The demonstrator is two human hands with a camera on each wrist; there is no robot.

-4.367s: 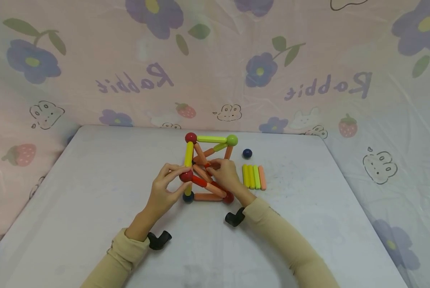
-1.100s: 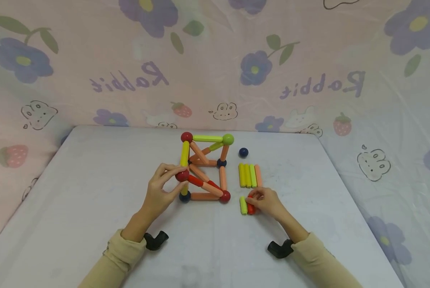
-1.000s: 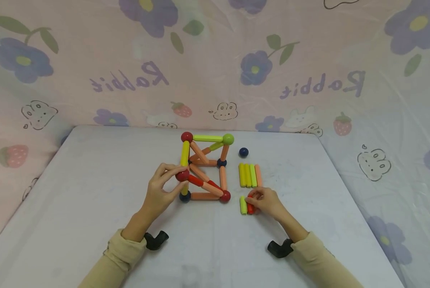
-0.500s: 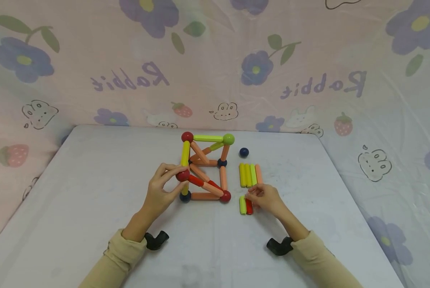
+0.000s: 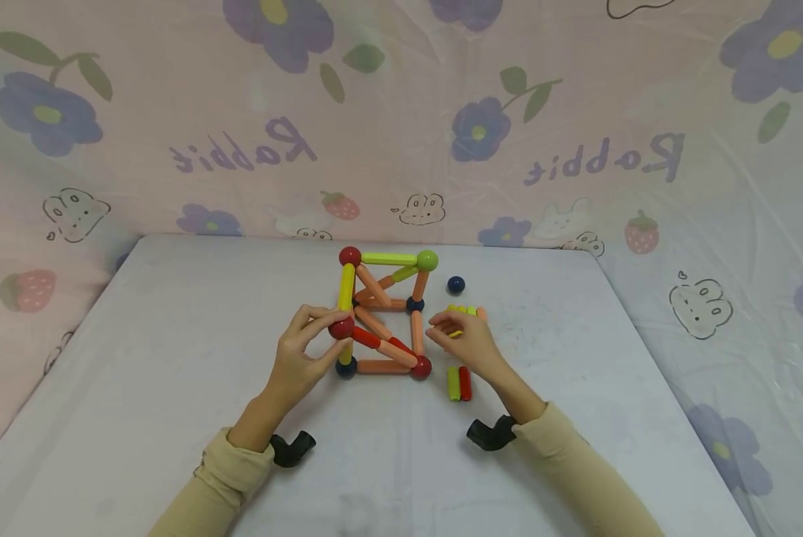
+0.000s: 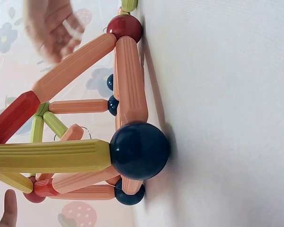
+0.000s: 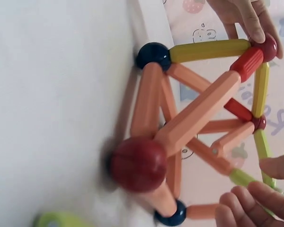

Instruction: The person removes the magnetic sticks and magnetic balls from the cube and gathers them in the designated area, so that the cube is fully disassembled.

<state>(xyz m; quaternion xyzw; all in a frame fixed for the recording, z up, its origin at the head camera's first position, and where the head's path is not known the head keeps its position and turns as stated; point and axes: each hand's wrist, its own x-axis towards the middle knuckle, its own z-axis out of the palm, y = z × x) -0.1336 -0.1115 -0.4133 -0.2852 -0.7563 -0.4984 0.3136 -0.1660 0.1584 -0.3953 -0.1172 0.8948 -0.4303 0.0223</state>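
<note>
- Left hand (image 5: 299,352) pinches the red ball (image 5: 341,327) at the near-left upper corner of the stick-and-ball frame (image 5: 375,324); I read that grip as steadying, since a sloping bar (image 5: 395,353) joins there and might sag;
- Right hand (image 5: 467,341) hangs just beside the frame's right side, fingers loosely bent; from my remote seat I see nothing grasped in it;
- So the frame lies between both hands, touched by the left through that ball, apart from the right;
- Lime stick (image 5: 454,383) and red stick (image 5: 465,383) lie together right of the frame's near corner (probably parked for easy reach); the stick row (image 5: 472,310), partly hidden, and dark blue ball (image 5: 456,285) sit right of the frame too.
</note>
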